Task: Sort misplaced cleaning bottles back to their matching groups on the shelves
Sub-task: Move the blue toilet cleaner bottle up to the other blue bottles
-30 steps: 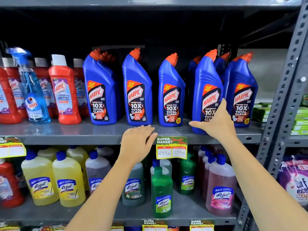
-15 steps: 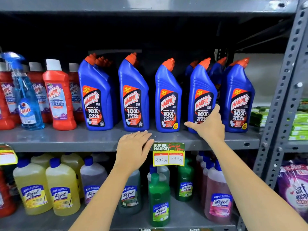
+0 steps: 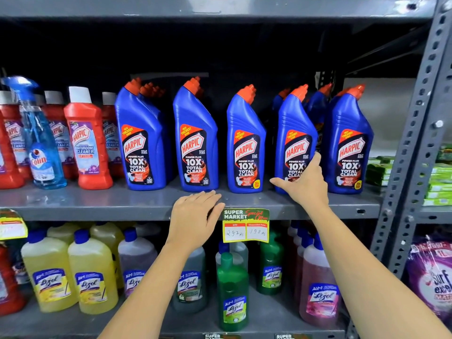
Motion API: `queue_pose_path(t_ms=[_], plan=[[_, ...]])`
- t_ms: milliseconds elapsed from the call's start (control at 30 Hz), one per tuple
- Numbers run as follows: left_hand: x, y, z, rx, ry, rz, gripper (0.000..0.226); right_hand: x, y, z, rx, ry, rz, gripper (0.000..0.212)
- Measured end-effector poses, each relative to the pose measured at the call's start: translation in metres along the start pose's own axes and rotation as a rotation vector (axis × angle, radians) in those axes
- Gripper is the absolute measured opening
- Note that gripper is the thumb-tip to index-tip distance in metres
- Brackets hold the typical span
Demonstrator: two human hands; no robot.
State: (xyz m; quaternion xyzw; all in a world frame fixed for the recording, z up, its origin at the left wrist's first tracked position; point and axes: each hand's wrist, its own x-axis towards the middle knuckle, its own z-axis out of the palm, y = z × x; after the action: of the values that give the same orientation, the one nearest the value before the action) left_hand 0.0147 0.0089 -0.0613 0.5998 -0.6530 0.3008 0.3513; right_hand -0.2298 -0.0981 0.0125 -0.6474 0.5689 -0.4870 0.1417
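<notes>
Blue Harpic bottles with orange caps stand in a row on the middle shelf [image 3: 97,201]. My right hand [image 3: 305,184] wraps the base of the fourth blue Harpic bottle [image 3: 294,133], thumb to its left and fingers on its right side. The bottle stands upright on the shelf. My left hand [image 3: 195,216] lies flat on the shelf's front edge, below the second blue bottle, holding nothing. At the left, a light-blue Colin spray bottle [image 3: 40,148] stands among red Harpic bathroom cleaner bottles [image 3: 86,140].
The lower shelf holds Lizol bottles: yellow [image 3: 93,272] at left, a green one [image 3: 232,289] in front, pink [image 3: 318,285] at right. A price tag [image 3: 245,225] hangs from the shelf edge. A perforated steel upright [image 3: 415,143] borders the right, with green packs [image 3: 437,182] beyond.
The view has shifted so the shelves sit lower in frame. Both hands have kept their places: the right on the fourth blue bottle, the left on the shelf edge.
</notes>
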Motion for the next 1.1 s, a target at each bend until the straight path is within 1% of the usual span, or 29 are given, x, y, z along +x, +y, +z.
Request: queue_pose_path(t_ms=[133, 300, 367, 400, 433, 467, 533, 567, 600, 633, 667, 767, 833, 933, 1000, 1100], plan=[[0.000, 0.000, -0.001, -0.001, -0.013, 0.004, 0.045, -0.002, -0.001, 0.001, -0.002, 0.000, 0.018, 0.128], [-0.004, 0.001, -0.004, 0.070, 0.010, 0.031, 0.043, -0.006, 0.002, 0.001, 0.028, 0.003, 0.010, 0.128], [-0.005, 0.002, -0.005, 0.049, -0.001, 0.032, 0.041, -0.008, 0.005, 0.001, 0.035, 0.034, -0.017, 0.125], [-0.006, 0.002, -0.005, 0.044, 0.000, 0.032, 0.042, -0.010, 0.007, 0.000, 0.062, 0.076, -0.046, 0.120], [-0.011, 0.002, -0.004, 0.049, 0.013, 0.038, 0.042, -0.013, 0.010, 0.000, 0.141, 0.140, -0.084, 0.111], [-0.018, 0.003, -0.003, 0.057, 0.035, 0.044, 0.044, -0.019, 0.013, 0.001, 0.274, 0.221, -0.135, 0.094], [-0.045, 0.004, 0.004, 0.056, 0.072, 0.022, 0.048, -0.042, 0.024, 0.005, 0.535, 0.412, -0.270, 0.055], [-0.064, 0.004, 0.010, 0.046, 0.081, -0.007, 0.051, -0.057, 0.033, 0.009, 0.581, 0.490, -0.327, 0.040], [-0.087, 0.004, 0.018, 0.029, 0.071, -0.042, 0.053, -0.075, 0.043, 0.017, 0.592, 0.522, -0.364, 0.029], [-0.111, 0.004, 0.027, 0.010, 0.035, -0.074, 0.054, -0.094, 0.052, 0.027, 0.593, 0.515, -0.380, 0.022], [-0.135, 0.004, 0.038, -0.013, -0.033, -0.097, 0.054, -0.113, 0.061, 0.040, 0.586, 0.473, -0.376, 0.020], [-0.200, 0.003, 0.066, -0.060, -0.315, -0.117, 0.055, -0.165, 0.089, 0.080, 0.467, 0.267, -0.356, 0.020], [-0.232, 0.000, 0.082, -0.044, -0.494, -0.120, 0.058, -0.191, 0.101, 0.102, 0.374, 0.122, -0.295, 0.028], [-0.268, -0.005, 0.103, 0.012, -0.721, -0.111, 0.060, -0.211, 0.108, 0.122, 0.306, 0.006, -0.075, 0.053], [-0.284, -0.008, 0.113, 0.025, -0.824, -0.124, 0.061, -0.215, 0.108, 0.136, 0.234, -0.085, 0.046, 0.075], [-0.297, -0.009, 0.117, 0.015, -0.922, -0.168, 0.063, -0.225, 0.110, 0.155, 0.136, -0.236, 0.066, 0.097]])
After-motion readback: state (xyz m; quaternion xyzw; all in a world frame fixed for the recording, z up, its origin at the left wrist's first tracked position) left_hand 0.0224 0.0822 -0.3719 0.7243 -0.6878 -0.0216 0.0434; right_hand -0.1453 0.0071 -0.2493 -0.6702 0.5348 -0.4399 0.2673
